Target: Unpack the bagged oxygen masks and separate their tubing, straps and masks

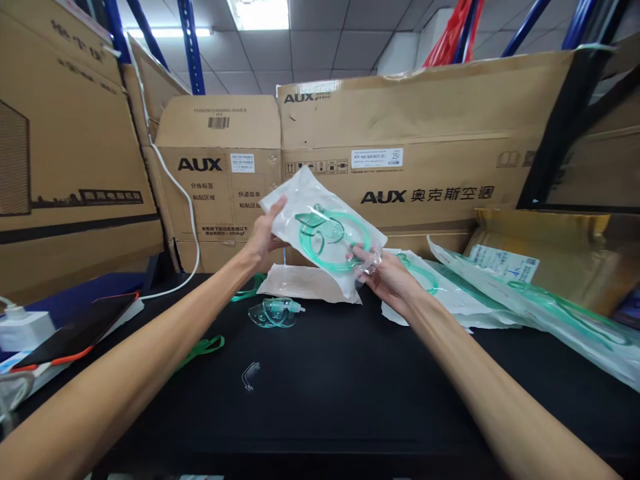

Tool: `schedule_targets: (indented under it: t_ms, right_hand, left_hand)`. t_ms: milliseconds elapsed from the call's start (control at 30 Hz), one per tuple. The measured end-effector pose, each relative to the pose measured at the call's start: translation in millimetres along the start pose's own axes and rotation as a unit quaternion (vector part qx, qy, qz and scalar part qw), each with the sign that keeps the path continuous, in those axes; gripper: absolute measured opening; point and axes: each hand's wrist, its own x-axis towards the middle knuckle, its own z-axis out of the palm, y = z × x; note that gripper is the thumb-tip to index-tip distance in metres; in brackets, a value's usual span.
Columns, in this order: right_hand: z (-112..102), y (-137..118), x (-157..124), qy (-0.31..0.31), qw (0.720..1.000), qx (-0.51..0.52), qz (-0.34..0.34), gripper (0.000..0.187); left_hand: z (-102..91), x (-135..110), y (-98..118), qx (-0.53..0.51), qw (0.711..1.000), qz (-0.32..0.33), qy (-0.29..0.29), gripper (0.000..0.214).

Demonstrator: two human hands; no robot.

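Note:
Both hands hold up a packaged oxygen mask (333, 230), a white pouch with a clear front showing a green mask and coiled green tubing. My left hand (265, 233) grips its left edge, thumb on the front, other fingers partly hidden behind. At the lower right corner, my right hand (385, 273) is closed on the crinkled clear film. Below the pouch, a loose clear green mask (275, 312) lies on the black table (320, 400). Nearer to me are a thin clear bent piece (250, 376) and a green strap (205, 347), partly behind my left forearm.
More packaged masks (550, 310) lie at the right, beside a brown plastic-wrapped package (540, 247). A white pouch (310, 283) lies behind the loose mask. Large cardboard boxes (425, 167) wall off the back. At left are a phone (75, 330), a white charger (27, 330) and its cable (185, 193).

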Motion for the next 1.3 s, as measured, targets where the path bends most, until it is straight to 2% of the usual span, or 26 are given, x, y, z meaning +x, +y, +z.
schedule_targets:
  t_ms: [100,200,367,467,533,700,767,867,967,1033,1133,1200,1300]
  right_hand:
    - [-5,-2,-2,0.008,1.000,-0.021,-0.018,0.022]
    - [-7,-4,-4,0.008,0.998,-0.055,-0.030,0.026]
    - [-7,-8,-6,0.017,0.995,-0.094,-0.035,0.020]
    - [-13,-20,-7,0.043,0.992,-0.107,-0.041,0.016]
    - [-21,-35,-11,0.081,0.988,-0.114,-0.062,0.014]
    - [-39,-82,-35,0.201,0.957,-0.124,-0.168,0.013]
    - [-41,-98,-48,0.227,0.941,-0.123,-0.218,0.014]
    - [-42,-111,-66,0.223,0.935,-0.120,-0.249,0.013]
    - [-48,-113,-79,0.202,0.944,-0.129,-0.225,0.009]
    - [-54,-111,-86,0.193,0.946,-0.153,-0.212,0.011]
    - [-59,-106,-96,0.188,0.943,-0.196,-0.193,0.024]
    - [-58,-103,-100,0.186,0.944,-0.213,-0.169,0.033]
    - [-52,-98,-106,0.173,0.953,-0.215,-0.127,0.039]
  left_hand:
    - [-25.1,8,2,0.069,0.996,0.023,0.049,0.073]
    - [-43.8,11,2,0.152,0.987,0.015,0.047,0.073]
    - [-58.7,15,-8,0.232,0.972,-0.015,0.029,0.044]
    - [-66.1,20,-19,0.256,0.965,-0.029,0.055,0.035]
    - [-71.2,23,-28,0.271,0.959,-0.044,0.077,0.031]
    - [-76.6,27,-48,0.308,0.942,-0.097,0.091,0.028]
    - [-75.3,26,-55,0.331,0.933,-0.114,0.080,0.029]
    - [-71.6,23,-63,0.389,0.912,-0.113,0.064,0.029]
    - [-65.1,18,-65,0.458,0.885,-0.071,0.055,0.034]
    - [-57.5,15,-61,0.488,0.872,-0.027,0.025,0.046]
    - [-43.4,13,-54,0.504,0.859,0.022,-0.087,0.061]
    - [-36.7,14,-51,0.508,0.842,0.011,-0.181,0.056]
    - [-36.0,19,-51,0.524,0.799,-0.058,-0.289,0.048]
